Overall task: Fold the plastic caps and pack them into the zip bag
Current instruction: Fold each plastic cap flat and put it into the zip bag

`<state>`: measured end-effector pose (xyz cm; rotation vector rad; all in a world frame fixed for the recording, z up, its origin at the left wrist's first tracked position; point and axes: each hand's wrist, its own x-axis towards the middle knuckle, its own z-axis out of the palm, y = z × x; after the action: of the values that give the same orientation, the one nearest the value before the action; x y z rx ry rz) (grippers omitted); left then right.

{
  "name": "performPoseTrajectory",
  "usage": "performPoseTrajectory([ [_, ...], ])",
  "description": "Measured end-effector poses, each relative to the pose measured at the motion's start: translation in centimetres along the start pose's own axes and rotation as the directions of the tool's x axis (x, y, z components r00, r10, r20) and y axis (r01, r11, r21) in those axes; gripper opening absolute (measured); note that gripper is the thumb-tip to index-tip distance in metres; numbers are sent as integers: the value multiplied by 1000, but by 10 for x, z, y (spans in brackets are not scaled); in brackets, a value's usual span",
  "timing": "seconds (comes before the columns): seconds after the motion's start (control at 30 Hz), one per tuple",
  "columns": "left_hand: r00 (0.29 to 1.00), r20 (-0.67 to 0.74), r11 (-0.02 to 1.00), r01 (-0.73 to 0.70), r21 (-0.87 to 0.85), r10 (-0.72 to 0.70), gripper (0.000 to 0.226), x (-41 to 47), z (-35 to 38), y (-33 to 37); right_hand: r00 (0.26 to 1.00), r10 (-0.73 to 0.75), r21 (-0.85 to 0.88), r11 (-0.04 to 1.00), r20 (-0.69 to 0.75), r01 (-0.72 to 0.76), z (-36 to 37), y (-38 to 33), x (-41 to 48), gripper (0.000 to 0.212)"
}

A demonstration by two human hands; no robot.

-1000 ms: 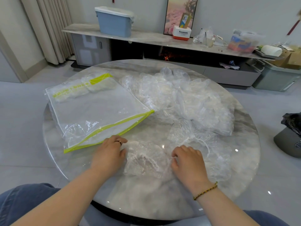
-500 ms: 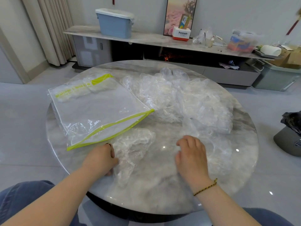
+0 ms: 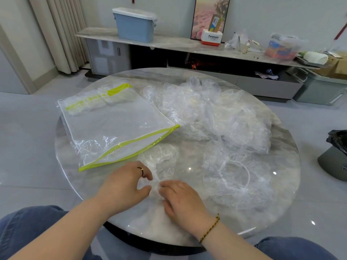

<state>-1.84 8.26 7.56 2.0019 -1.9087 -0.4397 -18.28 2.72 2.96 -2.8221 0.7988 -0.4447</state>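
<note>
Cap [image 3: 159, 166] lies low centre of frame on tabletop [image 3: 281, 212], near edge pinched by left hand [image 3: 125, 186] and right hand [image 3: 180, 199], both closed on film. Risk: slippery film springs open mid-fold, elastic rim untwists. One zip bag [image 3: 112, 128] upper left, mouth toward hands, few caps inside. One flattened cap [image 3: 234, 175] at right. Pile [image 3: 206, 113] behind: count impossible.

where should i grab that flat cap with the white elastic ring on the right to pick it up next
Pinch the clear plastic cap at the near-left arc of its white elastic ring, coming from above with the right hand. It lies spread flat on the round marble table, so the ring is probably the firmest part, and that arc lies closest to the hand.
</note>
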Motion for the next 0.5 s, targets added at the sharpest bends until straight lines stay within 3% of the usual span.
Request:
performPoseTrajectory([
  [0.1,978,28,966,-209,151,207,50,-1,7,-10,997,22,20,1000,-75,-20,1,2,1,27],
  [0.17,975,78,953,-219,211,206,57,-1,9,-7,993,63,50,997,-99,-58,0,5,0,24],
  [0.27,970,192,972,-181,152,150,64,-1,9,7,986,128,154,982,-110,-111,-4,11,-4,25],
  [0.37,980,128,976,-169,137,152,55,5,26,-2,973,227,384,895,48,-228,-18,12,-5,48],
  [0.43,993,92,990,-89,113,79,50,10,29,-5,969,215,423,872,122,-247,-22,12,-5,66],
  [0.5,996,83,1000,-11,21,9,62,15,29,-8,968,174,379,896,182,-232,-24,9,-1,77],
])
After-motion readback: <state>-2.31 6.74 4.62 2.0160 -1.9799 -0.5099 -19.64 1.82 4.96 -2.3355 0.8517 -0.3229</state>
